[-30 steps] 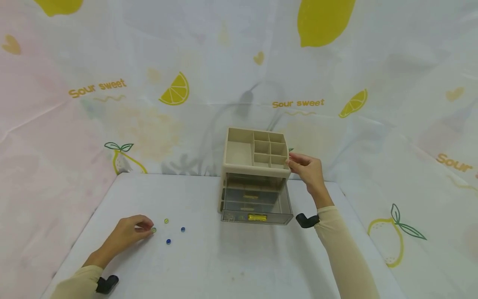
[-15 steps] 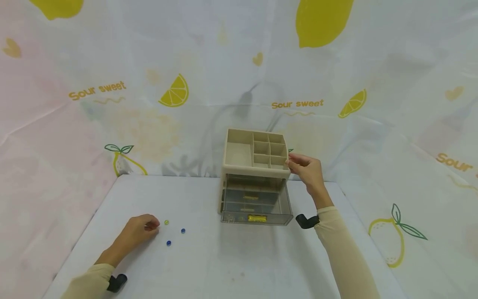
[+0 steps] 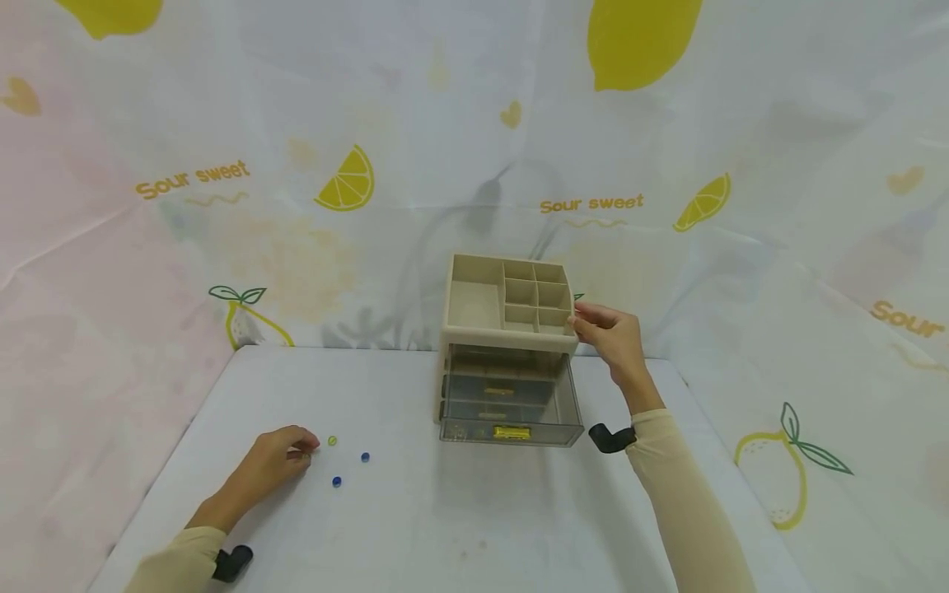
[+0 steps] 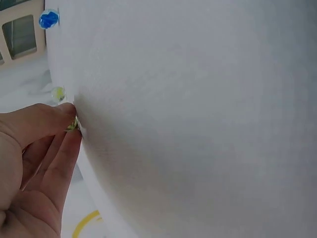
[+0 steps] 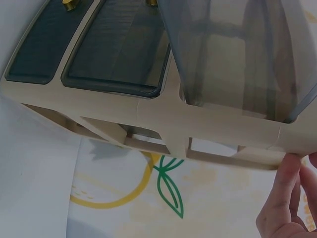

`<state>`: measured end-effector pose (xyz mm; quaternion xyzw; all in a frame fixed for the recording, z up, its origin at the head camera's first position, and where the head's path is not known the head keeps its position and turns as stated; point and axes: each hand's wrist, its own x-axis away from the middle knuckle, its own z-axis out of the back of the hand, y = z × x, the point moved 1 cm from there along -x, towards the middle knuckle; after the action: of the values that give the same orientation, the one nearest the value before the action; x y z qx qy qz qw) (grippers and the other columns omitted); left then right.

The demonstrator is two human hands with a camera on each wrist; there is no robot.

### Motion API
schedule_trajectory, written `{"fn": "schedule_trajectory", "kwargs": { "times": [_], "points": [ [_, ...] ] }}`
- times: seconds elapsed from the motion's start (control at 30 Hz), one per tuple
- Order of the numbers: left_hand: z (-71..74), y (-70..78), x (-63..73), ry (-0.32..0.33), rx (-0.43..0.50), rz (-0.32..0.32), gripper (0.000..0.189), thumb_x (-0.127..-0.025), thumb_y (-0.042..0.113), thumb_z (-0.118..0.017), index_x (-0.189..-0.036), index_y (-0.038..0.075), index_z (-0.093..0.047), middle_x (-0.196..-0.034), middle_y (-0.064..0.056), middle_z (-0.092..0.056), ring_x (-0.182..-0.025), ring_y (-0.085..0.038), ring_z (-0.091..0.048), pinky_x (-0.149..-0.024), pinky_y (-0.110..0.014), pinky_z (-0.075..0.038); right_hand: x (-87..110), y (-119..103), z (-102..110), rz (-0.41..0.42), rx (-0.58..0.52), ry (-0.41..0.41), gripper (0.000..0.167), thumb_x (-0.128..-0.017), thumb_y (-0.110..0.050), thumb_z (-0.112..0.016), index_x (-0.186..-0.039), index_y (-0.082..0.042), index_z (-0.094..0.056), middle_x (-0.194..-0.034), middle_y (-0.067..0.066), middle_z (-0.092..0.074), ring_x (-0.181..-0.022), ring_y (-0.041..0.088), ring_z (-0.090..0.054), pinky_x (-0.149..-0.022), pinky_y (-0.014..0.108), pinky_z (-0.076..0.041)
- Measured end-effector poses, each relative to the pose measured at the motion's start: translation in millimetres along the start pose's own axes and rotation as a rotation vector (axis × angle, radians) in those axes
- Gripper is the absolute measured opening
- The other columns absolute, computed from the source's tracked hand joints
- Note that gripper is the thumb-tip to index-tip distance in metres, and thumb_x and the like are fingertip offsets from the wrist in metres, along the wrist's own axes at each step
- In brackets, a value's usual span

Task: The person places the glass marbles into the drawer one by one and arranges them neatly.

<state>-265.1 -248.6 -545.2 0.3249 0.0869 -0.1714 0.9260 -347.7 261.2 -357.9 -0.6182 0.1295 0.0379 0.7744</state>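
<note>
The left hand [image 3: 270, 463] pinches a yellow-green marble [image 4: 72, 125] between thumb and fingers, low against the white worktop [image 3: 400, 527]. Just beyond its fingertips lies a second yellow-green marble [image 3: 332, 441], with a light blue marble [image 3: 365, 457] and a dark blue marble [image 3: 337, 482] near it, all apart from one another. The right hand [image 3: 611, 338] grips the right edge of the beige organizer [image 3: 510, 338], which stands upright at the back, its smoky top drawer [image 3: 552, 434] pulled out above two closed drawers.
</note>
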Motion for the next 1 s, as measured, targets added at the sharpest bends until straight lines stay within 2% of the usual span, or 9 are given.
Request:
{"fn": "schedule_trajectory", "kwargs": {
  "times": [0.2, 0.43, 0.6, 0.77, 1.0],
  "points": [
    [-0.1, 0.5, 1.0, -0.025, -0.017, 0.009, 0.033, -0.072, -0.016, -0.073, -0.097, 0.005, -0.068, -0.094, 0.000, -0.068, -0.089, -0.023, -0.067, -0.077, -0.032, -0.058, 0.1, 0.7, 0.2, 0.001, 0.002, -0.004, 0.039, -0.086, -0.008, -0.074, -0.120, 0.009, -0.064, -0.086, -0.006, -0.068, -0.074, 0.004, -0.065, -0.069, 0.019, -0.057],
    [-0.6, -0.9, -0.7, -0.014, -0.039, -0.016, 0.029, -0.073, -0.012, -0.077, -0.094, 0.007, -0.069, -0.092, 0.001, -0.069, -0.087, -0.022, -0.067, -0.076, -0.031, -0.058, -0.6, 0.0, -0.1, -0.004, 0.003, 0.001, 0.037, -0.086, -0.008, -0.074, -0.119, 0.007, -0.066, -0.086, -0.007, -0.068, -0.075, 0.004, -0.066, -0.069, 0.020, -0.058],
    [1.6, -1.7, -1.9, -0.036, -0.046, -0.026, 0.024, -0.075, -0.006, -0.079, -0.091, 0.009, -0.070, -0.089, 0.004, -0.068, -0.084, -0.018, -0.067, -0.075, -0.030, -0.058, -1.1, 1.1, 0.3, -0.003, 0.021, -0.007, 0.039, -0.087, -0.011, -0.075, -0.120, 0.006, -0.066, -0.095, 0.002, -0.070, -0.077, 0.005, -0.066, -0.070, 0.021, -0.058],
    [2.9, -2.9, -1.2, -0.018, -0.043, -0.064, 0.024, -0.074, -0.004, -0.080, -0.089, 0.010, -0.070, -0.086, 0.007, -0.068, -0.081, -0.012, -0.066, -0.072, -0.026, -0.058, -2.1, 2.0, 0.6, -0.002, 0.040, -0.017, 0.040, -0.087, -0.014, -0.075, -0.121, 0.005, -0.065, -0.107, 0.013, -0.069, -0.079, 0.006, -0.066, -0.071, 0.020, -0.057],
    [3.2, -1.5, 0.5, 0.036, -0.012, -0.058, 0.026, -0.073, -0.006, -0.080, -0.091, 0.009, -0.071, -0.088, 0.005, -0.070, -0.082, -0.013, -0.066, -0.071, -0.027, -0.059, -1.6, 0.9, 0.8, -0.007, 0.033, -0.016, 0.040, -0.087, -0.013, -0.075, -0.121, 0.006, -0.065, -0.105, 0.011, -0.069, -0.079, 0.006, -0.066, -0.072, 0.020, -0.057]
  ]
}}
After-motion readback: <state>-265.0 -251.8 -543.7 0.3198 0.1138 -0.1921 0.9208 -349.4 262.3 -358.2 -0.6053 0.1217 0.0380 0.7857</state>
